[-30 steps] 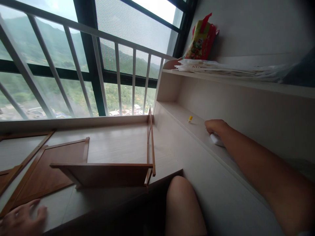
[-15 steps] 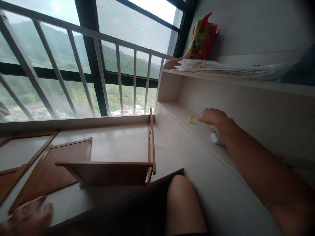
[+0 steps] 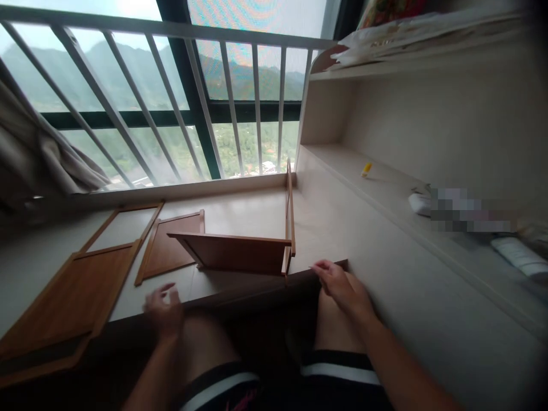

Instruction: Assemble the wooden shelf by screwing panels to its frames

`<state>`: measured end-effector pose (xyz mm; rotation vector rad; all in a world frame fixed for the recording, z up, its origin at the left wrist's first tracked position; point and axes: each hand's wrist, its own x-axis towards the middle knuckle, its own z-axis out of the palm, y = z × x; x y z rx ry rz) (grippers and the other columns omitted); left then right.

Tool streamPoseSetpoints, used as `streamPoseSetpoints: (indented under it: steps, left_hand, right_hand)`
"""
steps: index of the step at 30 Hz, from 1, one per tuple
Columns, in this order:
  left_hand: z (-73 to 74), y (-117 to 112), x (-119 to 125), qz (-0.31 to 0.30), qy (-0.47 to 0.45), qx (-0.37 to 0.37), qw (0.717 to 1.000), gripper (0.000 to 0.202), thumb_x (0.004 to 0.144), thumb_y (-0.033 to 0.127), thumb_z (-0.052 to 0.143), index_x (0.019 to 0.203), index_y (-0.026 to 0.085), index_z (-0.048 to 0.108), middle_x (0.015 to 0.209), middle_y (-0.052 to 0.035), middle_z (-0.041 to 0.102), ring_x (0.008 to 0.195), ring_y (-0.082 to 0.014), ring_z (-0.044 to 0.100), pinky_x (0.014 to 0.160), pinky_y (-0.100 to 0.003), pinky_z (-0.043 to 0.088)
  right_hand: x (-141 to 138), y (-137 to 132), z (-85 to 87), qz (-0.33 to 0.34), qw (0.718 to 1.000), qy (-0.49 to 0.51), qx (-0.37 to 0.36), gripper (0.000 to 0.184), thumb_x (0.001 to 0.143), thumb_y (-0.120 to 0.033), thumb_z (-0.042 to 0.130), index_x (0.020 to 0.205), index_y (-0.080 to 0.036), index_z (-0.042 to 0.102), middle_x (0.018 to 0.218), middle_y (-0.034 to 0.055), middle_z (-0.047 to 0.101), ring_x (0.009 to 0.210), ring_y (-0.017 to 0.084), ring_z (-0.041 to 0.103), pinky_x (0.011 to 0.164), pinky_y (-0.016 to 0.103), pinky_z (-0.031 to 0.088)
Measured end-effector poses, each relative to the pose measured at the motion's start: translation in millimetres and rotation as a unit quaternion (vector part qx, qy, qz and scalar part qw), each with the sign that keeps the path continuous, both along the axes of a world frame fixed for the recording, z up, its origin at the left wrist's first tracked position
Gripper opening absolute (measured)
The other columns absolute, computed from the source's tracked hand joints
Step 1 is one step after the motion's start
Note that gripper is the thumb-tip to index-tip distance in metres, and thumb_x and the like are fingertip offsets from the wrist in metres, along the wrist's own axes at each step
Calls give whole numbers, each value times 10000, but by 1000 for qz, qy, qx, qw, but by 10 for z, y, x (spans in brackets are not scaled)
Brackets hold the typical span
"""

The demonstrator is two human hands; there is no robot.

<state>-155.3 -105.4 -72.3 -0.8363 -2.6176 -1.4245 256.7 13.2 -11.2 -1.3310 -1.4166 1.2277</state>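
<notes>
In the head view, the person sits with both knees against the dark front edge of a pale bench (image 3: pixel 257 214) that runs below a railed window (image 3: pixel 240 103). The left hand (image 3: pixel 162 308) hovers just over that edge, blurred, its fingers loosely curled and released, with nothing seen in it. The right hand (image 3: pixel 340 285) rests at the edge over the right knee, fingertips drawn together; whether they pinch anything cannot be told. Between the hands and a little beyond them stands a half-built wooden frame (image 3: pixel 235 254), one brown board upright on its long edge and joined at its right end to a narrow side piece. Three flat wooden panels (image 3: pixel 64 297) lie on the bench to the left of it. On the right, a low shelf (image 3: pixel 385 188) carries a small yellow piece (image 3: pixel 366 169) and a white object (image 3: pixel 419 202).
</notes>
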Motion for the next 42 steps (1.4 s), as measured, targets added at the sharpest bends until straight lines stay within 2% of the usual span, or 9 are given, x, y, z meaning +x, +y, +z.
streamPoseSetpoints:
  steps: [2,4,6,9,13,16,22,31,42]
  left_hand:
    - [-59,-26,559,-74,-193,57,977,301,735,389,543,944,185,619,877,-49,610,800,-211,574,744,-341,444]
    - [-161,-4,1145,-164,-403,42,899,325,685,391,614,935,184,613,818,-40,619,683,-177,580,606,-291,433]
    - [-269,70,1647,-181,-556,34,810,350,680,364,648,979,186,613,885,-60,645,655,-145,591,556,-253,409]
    - [-357,256,2132,-187,-683,2,706,315,758,340,596,1040,202,615,1058,-95,667,728,-145,629,584,-251,434]
    - [-309,528,2393,-196,-730,29,655,283,797,333,576,1055,218,587,1146,-94,647,835,-165,640,639,-268,460]
    - [-244,671,2478,-176,-729,56,660,224,797,313,573,996,213,597,1084,-68,656,809,-150,630,646,-265,456]
    - [-175,826,2565,-148,-700,21,699,188,754,330,631,874,185,629,918,-35,672,718,-125,600,591,-241,406]
    - [-139,962,2585,-102,-684,-62,720,251,760,416,626,801,169,612,687,24,598,526,-76,497,505,-214,331]
    - [-165,904,2572,-104,-648,-63,752,266,774,420,586,784,154,600,699,3,636,506,-71,518,491,-206,326]
  right_hand:
    - [-139,-121,-316,22,999,29,-37,340,702,-526,658,780,-196,642,519,-16,512,458,133,420,427,259,298]
    - [-256,-180,-519,18,998,47,-46,323,687,-512,673,766,-201,639,567,3,561,508,156,478,456,270,341]
    - [-335,-194,-656,11,997,68,-48,317,683,-498,678,767,-196,629,623,20,604,562,172,524,495,278,383]
    - [-383,-189,-815,-11,992,104,-75,340,692,-511,660,800,-195,598,577,-7,566,511,150,492,464,263,366]
    - [-408,-222,-999,-40,973,168,-155,332,759,-550,555,820,-229,499,469,-99,344,377,90,269,358,216,202]
    - [-470,-253,-1091,-15,975,164,-150,320,809,-552,469,780,-233,466,474,-98,328,380,91,255,362,215,216]
    - [-566,-230,-1159,14,989,118,-88,282,798,-485,528,760,-208,560,655,5,585,585,161,505,526,271,396]
    - [-503,-178,-1246,-8,994,82,-77,267,848,-423,481,732,-200,573,714,24,614,683,186,539,640,288,403]
    - [-465,-233,-1166,75,997,-3,-16,295,930,-412,397,809,-217,582,749,5,653,708,167,583,652,265,374]
